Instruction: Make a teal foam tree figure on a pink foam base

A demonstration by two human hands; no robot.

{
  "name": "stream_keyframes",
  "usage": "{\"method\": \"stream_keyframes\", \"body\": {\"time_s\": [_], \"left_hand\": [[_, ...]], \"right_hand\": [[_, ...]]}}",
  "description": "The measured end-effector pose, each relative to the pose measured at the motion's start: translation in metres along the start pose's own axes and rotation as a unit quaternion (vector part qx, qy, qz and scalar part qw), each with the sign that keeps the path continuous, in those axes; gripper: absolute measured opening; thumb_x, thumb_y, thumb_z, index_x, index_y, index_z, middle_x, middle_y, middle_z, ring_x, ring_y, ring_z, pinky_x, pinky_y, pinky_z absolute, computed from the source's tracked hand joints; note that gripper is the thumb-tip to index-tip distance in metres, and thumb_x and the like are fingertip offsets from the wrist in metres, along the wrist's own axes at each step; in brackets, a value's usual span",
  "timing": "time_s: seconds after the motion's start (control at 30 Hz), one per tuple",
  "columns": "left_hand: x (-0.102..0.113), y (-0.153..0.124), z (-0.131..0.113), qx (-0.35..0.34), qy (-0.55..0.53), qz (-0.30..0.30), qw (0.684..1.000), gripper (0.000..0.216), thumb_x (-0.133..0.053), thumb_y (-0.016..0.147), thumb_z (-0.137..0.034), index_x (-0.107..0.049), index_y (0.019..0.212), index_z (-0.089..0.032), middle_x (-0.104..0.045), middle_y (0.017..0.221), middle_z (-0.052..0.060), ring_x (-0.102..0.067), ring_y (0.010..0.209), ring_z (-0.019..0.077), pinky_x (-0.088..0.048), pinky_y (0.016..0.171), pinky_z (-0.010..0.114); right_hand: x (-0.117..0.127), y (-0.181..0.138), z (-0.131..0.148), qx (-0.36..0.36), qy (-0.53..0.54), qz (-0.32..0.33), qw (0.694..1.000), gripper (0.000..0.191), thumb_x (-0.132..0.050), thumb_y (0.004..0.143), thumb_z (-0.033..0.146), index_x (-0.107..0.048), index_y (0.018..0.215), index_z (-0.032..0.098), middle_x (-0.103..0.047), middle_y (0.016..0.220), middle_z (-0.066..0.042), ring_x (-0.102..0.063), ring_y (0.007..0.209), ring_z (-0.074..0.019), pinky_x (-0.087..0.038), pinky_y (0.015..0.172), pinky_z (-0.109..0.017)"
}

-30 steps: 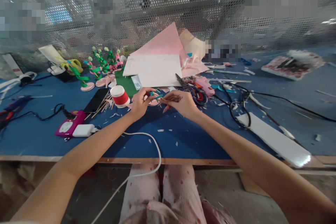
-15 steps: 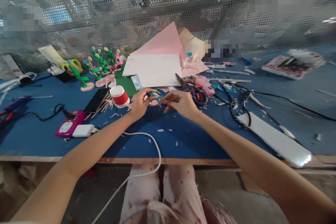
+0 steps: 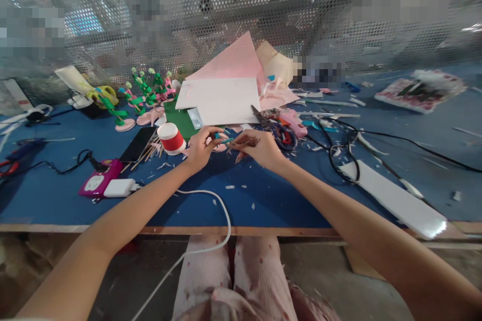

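Between my two hands a small blue strip (image 3: 227, 140) stretches, too small to make out fully. My left hand (image 3: 200, 150) pinches its left end, where some blue bunches at the fingertips. At the right end, the fingers of my right hand (image 3: 259, 148) are pressed together on it. Just behind the strip lies a pale pink disc (image 3: 220, 148), partly hidden by my fingers. A white cup with a red band (image 3: 171, 139) stands left of my left hand. Scissors (image 3: 276, 128) lie beyond my right hand, beside a pink glue gun (image 3: 293, 123).
Green paper flowers on pink bases (image 3: 145, 93) stand at the back left. White boards (image 3: 226, 98) and pink sheets (image 3: 235, 60) lie ahead. A phone (image 3: 138, 144), a purple power strip (image 3: 100, 180) and cables are on the left; a white bar (image 3: 399, 198) lies right. Paper scraps litter the blue table.
The blue strip between my fingertips has shifted very slightly and looks a little straighter. Both hands stay nearly in place, and nothing else on the table has visibly moved.
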State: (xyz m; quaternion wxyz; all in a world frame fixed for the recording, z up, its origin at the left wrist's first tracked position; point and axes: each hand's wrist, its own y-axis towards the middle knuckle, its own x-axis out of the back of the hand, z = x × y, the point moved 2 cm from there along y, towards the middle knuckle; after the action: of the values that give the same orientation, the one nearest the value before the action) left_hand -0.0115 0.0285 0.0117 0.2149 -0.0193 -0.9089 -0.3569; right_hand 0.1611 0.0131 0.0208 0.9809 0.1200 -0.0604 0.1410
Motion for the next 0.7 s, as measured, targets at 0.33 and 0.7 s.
{"method": "stream_keyframes", "body": {"time_s": [0.33, 0.7], "left_hand": [[-0.003, 0.000, 0.006, -0.007, -0.032, -0.005, 0.999, 0.054, -0.054, 0.079, -0.048, -0.042, 0.124, -0.020, -0.059, 0.081, 0.004, -0.052, 0.063, 0.0098, -0.044, 0.054, 0.020], [0.009, 0.002, -0.008, -0.150, 0.139, -0.108, 0.973, 0.059, -0.055, 0.078, -0.048, -0.037, 0.129, -0.026, -0.054, 0.122, 0.010, -0.044, 0.117, 0.0238, -0.037, 0.099, 0.043]], "right_hand": [[0.003, 0.004, 0.000, -0.050, 0.064, -0.033, 0.996, 0.042, -0.076, 0.051, 0.050, -0.060, 0.069, 0.015, -0.066, 0.059, -0.003, -0.062, 0.044, -0.0159, -0.054, 0.045, -0.027], [-0.004, -0.001, 0.003, -0.107, 0.138, 0.016, 0.985, 0.044, -0.077, 0.053, 0.047, -0.060, 0.075, 0.013, -0.071, 0.073, -0.008, -0.066, 0.050, -0.0172, -0.057, 0.049, -0.026]]}}
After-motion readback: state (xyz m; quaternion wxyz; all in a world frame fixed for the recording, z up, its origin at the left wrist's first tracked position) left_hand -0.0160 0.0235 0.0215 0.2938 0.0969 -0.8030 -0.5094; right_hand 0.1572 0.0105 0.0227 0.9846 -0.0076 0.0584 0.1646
